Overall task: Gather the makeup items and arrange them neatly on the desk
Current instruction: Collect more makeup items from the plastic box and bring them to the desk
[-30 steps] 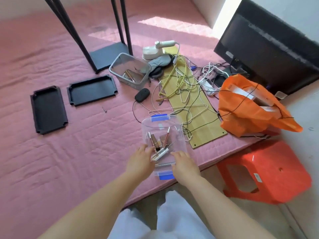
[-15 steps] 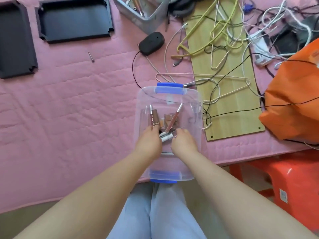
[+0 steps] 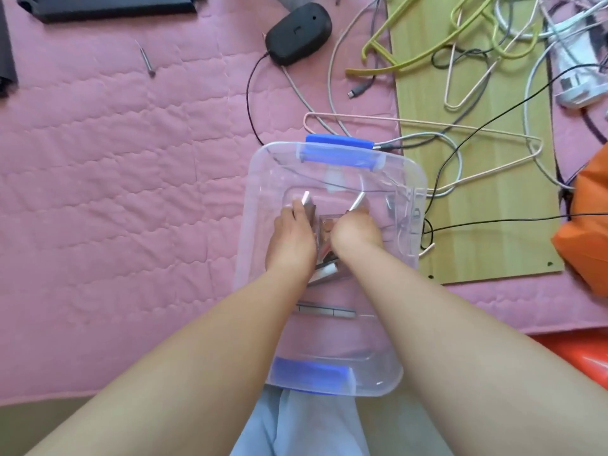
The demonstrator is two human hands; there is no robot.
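A clear plastic box (image 3: pixel 253 179) with blue handles sits at the near edge of the pink quilted mattress. Both my hands are inside it. My left hand (image 3: pixel 291 243) grips a silver-capped makeup tube (image 3: pixel 307 205) that sticks out past my fingers. My right hand (image 3: pixel 355 232) holds a thin silver-tipped makeup stick (image 3: pixel 357 204). Between the hands lies a small square compact (image 3: pixel 325 225). More tubes (image 3: pixel 324 269) lie under my wrists, and a grey pencil-like stick (image 3: pixel 325 311) rests nearer me on the box floor.
A black mouse (image 3: pixel 297 32) with its cord lies beyond the box. To the right a wooden board (image 3: pixel 473 199) carries tangled cables and wire hangers (image 3: pixel 424 126). An orange bag (image 3: pixel 589 238) sits far right. Black trays (image 3: pixel 108 6) and a nail (image 3: pixel 146 59) lie top left.
My head has leaned closer over the box. Both hands have reached deeper into it and closed on makeup items that were lying loose before.
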